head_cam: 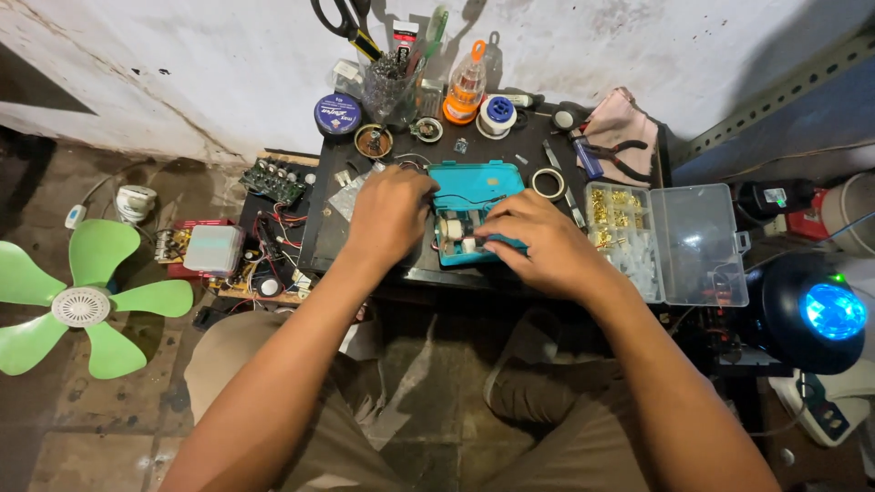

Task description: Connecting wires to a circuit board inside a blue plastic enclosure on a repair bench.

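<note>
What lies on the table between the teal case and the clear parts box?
In the head view, a tape ring and a thin metal tool lie between the teal case and the clear parts box.

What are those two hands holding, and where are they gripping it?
Both hands rest on the open teal case: the left hand at its left edge, the right hand over its lower right corner. The fingers hide whether any small part inside is pinched.

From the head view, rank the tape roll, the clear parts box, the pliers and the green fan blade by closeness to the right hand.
From the right hand:
1. Tape roll, just beyond it.
2. Clear parts box, to its right.
3. Pliers, back right.
4. Green fan blade, far left.
</note>
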